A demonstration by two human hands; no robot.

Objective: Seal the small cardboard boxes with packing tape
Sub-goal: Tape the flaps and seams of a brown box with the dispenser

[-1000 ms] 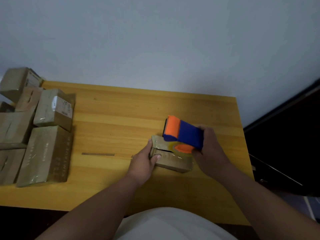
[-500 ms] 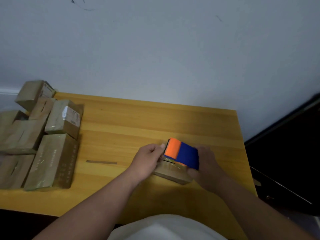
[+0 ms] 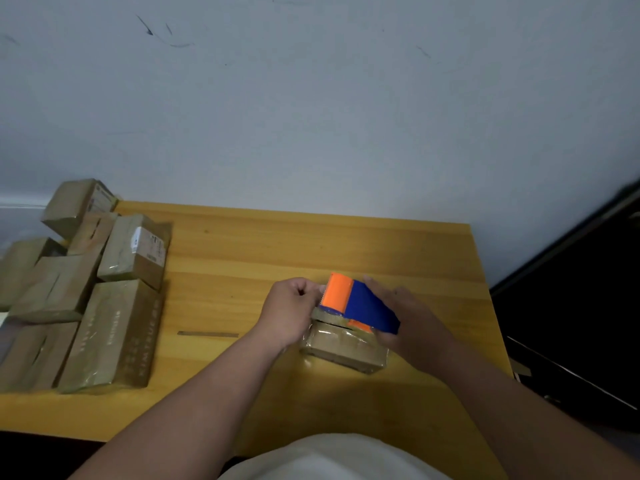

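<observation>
Small cardboard box [image 3: 343,351] sits lower centre-right of the frame on the wooden table [image 3: 242,258], flat, with a glossy film of tape on its near face. Judging by size: light, fairly stiff, slippery where taped, so it will likely skate unless pinned.

Right hand [image 3: 412,317] wraps the blue-and-orange tape dispenser [image 3: 360,306], fingers curled round its body, with the orange end resting on the box's far edge. Left hand [image 3: 291,313] is at the box's left end, fingers curled tight by the orange end; probably pinching the tape end, but I cannot tell for sure.

Best hold, I'd say: press down on the box's bare cardboard end, away from the tape path.

Surroundings: stack of boxes [image 3: 114,334] at left of the frame, well apart, some with a tape sheen. Thin strip [image 3: 207,334] lies on the table between stack and left forearm. Dark doorway or cabinet at right edge. Nothing blocks the pull across the box.
</observation>
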